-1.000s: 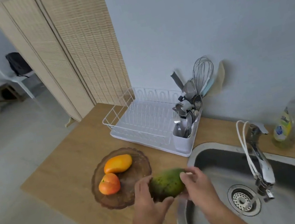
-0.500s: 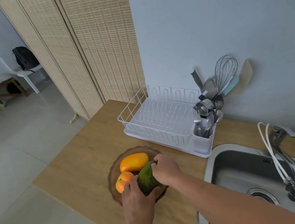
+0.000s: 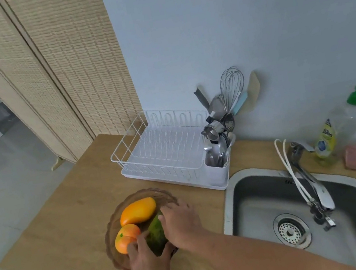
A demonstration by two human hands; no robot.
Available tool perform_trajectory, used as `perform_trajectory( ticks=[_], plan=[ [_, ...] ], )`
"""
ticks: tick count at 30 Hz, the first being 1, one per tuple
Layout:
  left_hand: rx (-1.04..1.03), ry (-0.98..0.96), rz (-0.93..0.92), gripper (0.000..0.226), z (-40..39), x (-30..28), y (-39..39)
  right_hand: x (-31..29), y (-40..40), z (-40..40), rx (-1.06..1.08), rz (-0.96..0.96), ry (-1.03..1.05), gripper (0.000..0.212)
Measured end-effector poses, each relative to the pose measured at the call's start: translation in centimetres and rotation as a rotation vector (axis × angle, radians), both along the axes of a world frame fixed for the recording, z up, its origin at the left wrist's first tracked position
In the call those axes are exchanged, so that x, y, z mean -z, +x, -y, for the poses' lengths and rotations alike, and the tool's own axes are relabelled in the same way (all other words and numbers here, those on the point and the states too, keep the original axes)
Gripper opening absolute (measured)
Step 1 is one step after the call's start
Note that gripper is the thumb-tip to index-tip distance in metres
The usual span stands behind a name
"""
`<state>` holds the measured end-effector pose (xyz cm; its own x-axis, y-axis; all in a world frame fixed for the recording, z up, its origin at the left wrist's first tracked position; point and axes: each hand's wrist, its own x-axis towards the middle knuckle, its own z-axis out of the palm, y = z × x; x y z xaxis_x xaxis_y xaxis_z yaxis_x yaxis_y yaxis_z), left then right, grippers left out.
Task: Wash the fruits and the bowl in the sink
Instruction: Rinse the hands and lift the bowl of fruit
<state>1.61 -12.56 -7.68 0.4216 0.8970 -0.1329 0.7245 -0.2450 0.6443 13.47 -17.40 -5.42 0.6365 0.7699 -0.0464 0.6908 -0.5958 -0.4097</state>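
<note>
The green fruit [image 3: 156, 233] is held by both hands at the bowl [image 3: 110, 227], and it is judged that it is being set down there or picked up; which one cannot be told. The left hand [image 3: 147, 257] is curled under the near end of the fruit, and the right hand [image 3: 179, 220] is curled over its far side. To do this step well, the fruit should be kept low and steady, with both hands kept around it so that it is not dropped. The two orange fruits should not be bumped, or they could be rolled out of the bowl. The green fruit is long and dark green, with some pale patches, and it looks smooth and maybe slippery. It lies tilted at the right side of the bowl, touching or just beside the round orange fruit [image 3: 126, 238]. A long orange-yellow fruit [image 3: 137, 211] lies at the back of the bowl. The bowl is brown and see-through, with a wavy rim, and it is placed on the wooden table [image 3: 67, 216], left of the sink [image 3: 249, 193]. The sink looks dry, and no water is seen at the tap [image 3: 308, 180].
</note>
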Motion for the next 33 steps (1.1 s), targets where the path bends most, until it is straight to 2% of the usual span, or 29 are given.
perform_trajectory(
  ticks=[4, 6, 8, 10, 13, 16, 18, 20, 24, 29, 33],
  plan=[
    [-0.048, 0.054, 0.018, 0.079, 0.2, 0.8, 0.6, -0.2, 0.0, 3.4, 0.111, -0.045, 0.194, 0.044],
    [-0.048, 0.212, -0.013, 0.070, 0.8, 1.3, 1.1, 0.5, 0.0, 6.8, 0.167, -0.120, 0.273, 0.041],
    [0.028, 0.459, -0.045, 0.062, 1.9, 1.8, 1.8, 2.1, 0.0, 11.1, 0.237, -0.176, 0.325, 0.037],
    [0.129, 0.575, 0.027, 0.063, 4.1, 2.2, 2.6, 4.3, 0.0, 15.9, 0.364, -0.244, 0.326, 0.030],
    [0.408, 0.394, 0.019, 0.063, 9.4, 1.9, 4.9, 6.4, 0.6, 22.9, 0.486, -0.380, 0.187, 0.027],
    [0.768, 0.238, 0.025, 0.057, 15.7, 3.3, 8.1, 6.2, 1.9, 28.1, 0.510, -0.425, -0.092, 0.036],
    [0.954, 0.232, 0.047, 0.056, 19.2, 4.1, 10.4, 6.2, 3.7, 30.3, 0.527, -0.409, -0.193, 0.047],
    [1.076, 0.254, -0.063, 0.054, 21.3, 3.6, 12.7, 5.7, 5.9, 31.9, 0.511, -0.363, -0.209, 0.048],
    [1.184, 0.195, -0.384, 0.051, 22.7, 1.3, 17.8, 4.3, 10.1, 33.6, 0.534, -0.300, -0.212, 0.043],
    [1.174, 0.219, -0.510, 0.050, 21.5, 0.2, 20.4, 2.6, 14.3, 35.0, 0.517, -0.248, -0.237, 0.051],
    [1.158, 0.237, -0.518, 0.057, 20.6, -0.7, 21.3, -1.1, 17.9, 35.2, 0.486, -0.147, -0.215, 0.043]
  ],
)
